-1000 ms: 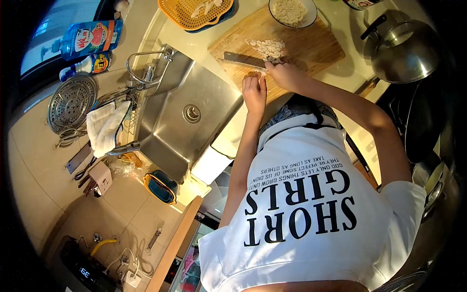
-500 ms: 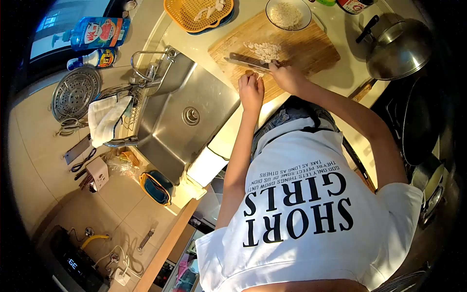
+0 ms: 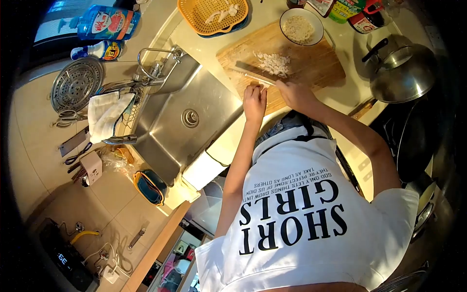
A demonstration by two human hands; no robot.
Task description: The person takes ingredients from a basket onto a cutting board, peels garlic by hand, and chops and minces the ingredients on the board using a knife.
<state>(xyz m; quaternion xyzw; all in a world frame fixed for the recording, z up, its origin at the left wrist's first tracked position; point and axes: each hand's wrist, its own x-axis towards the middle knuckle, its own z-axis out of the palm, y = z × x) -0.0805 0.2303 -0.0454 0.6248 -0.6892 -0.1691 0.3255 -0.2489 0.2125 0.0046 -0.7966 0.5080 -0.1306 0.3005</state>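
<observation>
A wooden cutting board (image 3: 316, 68) lies on the counter beside the sink. My right hand (image 3: 296, 96) is closed round the handle of a knife (image 3: 254, 76), whose blade points left across the board. Just below the blade, at the board's near edge, my left hand (image 3: 255, 102) has its fingers curled down on a small pale piece of food (image 3: 264, 83), partly hidden by the fingers. Chopped pale pieces (image 3: 273, 64) lie in a loose heap beyond the knife. A white bowl (image 3: 319, 30) of finely chopped food rests at the board's far edge.
A yellow colander (image 3: 185, 14) stands behind the sink (image 3: 165, 117). At the right are a lidded metal pan (image 3: 406, 78) and a dark pan (image 3: 416, 141). Bottles and jars (image 3: 367, 22) stand at the back right. A white cloth (image 3: 107, 114) hangs left of the sink.
The view has shifted, bringing more bottles at the back into sight. The knife blade now shows as a thinner strip, tilted differently. Both hands remain close together at the board's near edge.
</observation>
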